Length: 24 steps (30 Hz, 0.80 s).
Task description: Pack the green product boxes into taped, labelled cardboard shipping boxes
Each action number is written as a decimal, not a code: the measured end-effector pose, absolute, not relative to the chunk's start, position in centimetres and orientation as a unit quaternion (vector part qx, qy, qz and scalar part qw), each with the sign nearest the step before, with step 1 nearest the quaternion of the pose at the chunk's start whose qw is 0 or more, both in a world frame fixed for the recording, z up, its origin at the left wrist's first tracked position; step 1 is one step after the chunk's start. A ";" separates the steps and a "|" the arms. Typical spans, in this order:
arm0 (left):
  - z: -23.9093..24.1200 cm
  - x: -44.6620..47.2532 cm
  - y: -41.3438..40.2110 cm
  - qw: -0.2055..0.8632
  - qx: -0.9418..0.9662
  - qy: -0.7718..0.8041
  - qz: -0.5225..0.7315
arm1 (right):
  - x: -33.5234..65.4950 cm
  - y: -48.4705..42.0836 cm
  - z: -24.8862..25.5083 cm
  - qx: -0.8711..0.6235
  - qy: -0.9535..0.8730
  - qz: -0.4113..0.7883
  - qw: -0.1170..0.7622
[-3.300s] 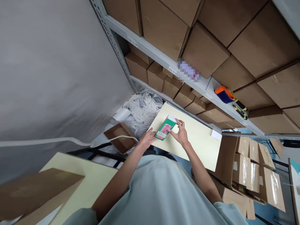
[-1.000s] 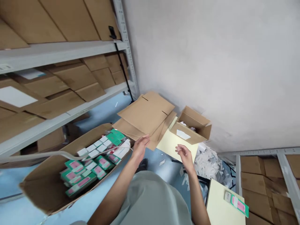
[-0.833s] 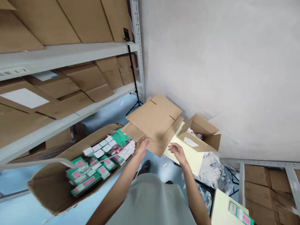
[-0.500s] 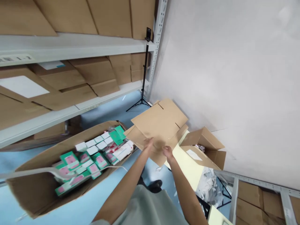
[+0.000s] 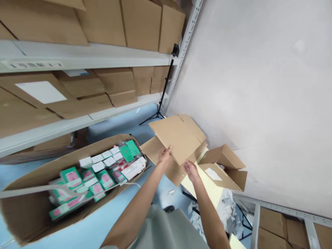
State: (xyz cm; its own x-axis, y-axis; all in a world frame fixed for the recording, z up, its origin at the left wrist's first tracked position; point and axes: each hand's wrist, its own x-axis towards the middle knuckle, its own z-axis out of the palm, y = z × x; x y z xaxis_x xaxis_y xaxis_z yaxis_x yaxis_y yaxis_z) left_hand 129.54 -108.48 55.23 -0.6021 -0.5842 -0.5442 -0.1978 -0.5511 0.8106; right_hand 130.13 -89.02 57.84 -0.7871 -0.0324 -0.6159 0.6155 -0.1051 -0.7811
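My left hand (image 5: pixel 165 154) grips the near edge of the top flattened cardboard box (image 5: pixel 178 136) and holds it lifted off the stack of flattened boxes (image 5: pixel 155 152) below. My right hand (image 5: pixel 191 171) hovers just under the lifted sheet's near corner, fingers loosely curled, holding nothing. The stack lies on a pale yellow table (image 5: pixel 207 186).
A large open carton (image 5: pixel 33 211) full of green and pink product boxes (image 5: pixel 98 171) stands at the left. A small open cardboard box (image 5: pixel 224 166) sits on the table at the right. Shelving (image 5: pixel 77 57) loaded with cartons fills the left, with a tripod (image 5: pixel 162 100) near the wall.
I turned from the table with the green product box to the stack of flattened cartons. Both hands reached the stack, and my left hand has lifted the top sheet.
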 end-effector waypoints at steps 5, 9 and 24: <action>61.8 131.3 -111.6 0.141 0.329 -0.477 -0.803 | 130.5 -85.8 64.8 0.181 0.612 -0.755 0.153; 68.8 132.0 -113.1 0.128 0.222 -0.509 -0.822 | 131.3 -79.0 72.5 0.085 0.676 -0.732 -0.006; 82.8 130.5 -84.9 -0.293 -0.185 -0.604 -0.718 | 160.1 -45.1 85.6 0.349 0.632 -0.516 -0.462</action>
